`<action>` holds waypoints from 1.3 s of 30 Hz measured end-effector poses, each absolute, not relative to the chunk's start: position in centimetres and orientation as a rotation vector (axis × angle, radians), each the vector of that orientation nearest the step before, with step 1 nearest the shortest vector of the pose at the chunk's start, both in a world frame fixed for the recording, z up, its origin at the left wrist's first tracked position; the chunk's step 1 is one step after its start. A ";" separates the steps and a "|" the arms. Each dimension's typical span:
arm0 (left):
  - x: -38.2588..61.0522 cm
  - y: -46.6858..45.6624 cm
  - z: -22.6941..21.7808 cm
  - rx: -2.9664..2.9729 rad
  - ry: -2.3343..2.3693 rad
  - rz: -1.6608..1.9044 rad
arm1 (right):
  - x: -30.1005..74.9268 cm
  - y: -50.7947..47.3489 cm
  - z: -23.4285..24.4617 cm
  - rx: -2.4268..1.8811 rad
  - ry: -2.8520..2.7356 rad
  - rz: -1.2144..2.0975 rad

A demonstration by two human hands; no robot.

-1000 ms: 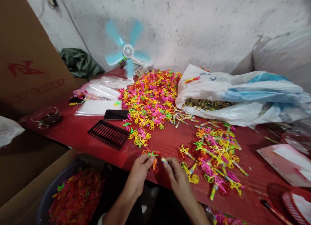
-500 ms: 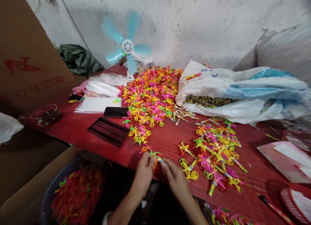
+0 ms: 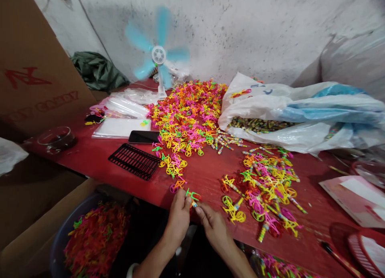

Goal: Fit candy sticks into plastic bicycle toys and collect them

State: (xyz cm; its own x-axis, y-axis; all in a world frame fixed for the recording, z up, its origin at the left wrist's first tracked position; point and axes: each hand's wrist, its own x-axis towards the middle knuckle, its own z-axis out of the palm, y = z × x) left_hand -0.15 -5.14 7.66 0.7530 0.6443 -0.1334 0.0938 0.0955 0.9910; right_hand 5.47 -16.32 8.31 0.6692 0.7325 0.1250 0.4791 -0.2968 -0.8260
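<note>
Near the table's front edge, my left hand (image 3: 179,210) pinches a small plastic toy bicycle (image 3: 192,195) with green, orange and red parts. My right hand (image 3: 213,222) is closed on a thin patterned candy tube (image 3: 194,204), whose end meets the toy bicycle. Fingers hide most of the tube and part of the bicycle. Right of my hands lies a pile of toy bicycles with patterned tubes attached (image 3: 267,186). Ahead spreads a large heap of colourful toy bicycles (image 3: 186,117), trailing toward my left hand. Several loose tubes (image 3: 225,141) lie beside the heap.
A blue fan (image 3: 158,55) spins behind the heap. A white sack (image 3: 300,109) of tubes lies at right. A black rack (image 3: 134,162), phone (image 3: 143,136) and clear bags (image 3: 120,127) sit left. A tub (image 3: 57,246) of plastic pieces stands below; a red basket (image 3: 357,250) sits at right.
Both hands have shifted slightly down, still gripping the toy bicycle and tube. The green part has tilted a little. The heaps look the same.
</note>
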 end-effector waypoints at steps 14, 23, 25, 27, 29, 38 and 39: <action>2.1 -1.3 8.2 2.523 0.691 0.606 | 15.9 -23.0 14.3 -2.669 -0.566 -0.821; 1.2 0.5 7.9 1.577 0.591 0.657 | 24.3 -11.5 14.2 -3.030 -0.790 -0.177; 0.8 0.9 8.4 1.410 0.612 0.585 | 25.1 -10.3 14.1 -3.020 -0.821 -0.122; 0.5 1.0 8.7 1.328 0.609 0.532 | 25.3 -10.0 14.0 -2.985 -0.876 -0.083; 0.3 0.8 8.9 1.235 0.601 0.490 | 24.6 -10.1 14.0 -2.934 -0.921 -0.068; 0.7 -0.9 9.5 0.931 0.609 0.404 | 10.7 -13.9 10.1 -2.092 -1.058 0.216; 0.7 -1.1 9.6 0.915 0.610 0.398 | 9.4 -14.2 9.6 -2.064 -1.025 0.218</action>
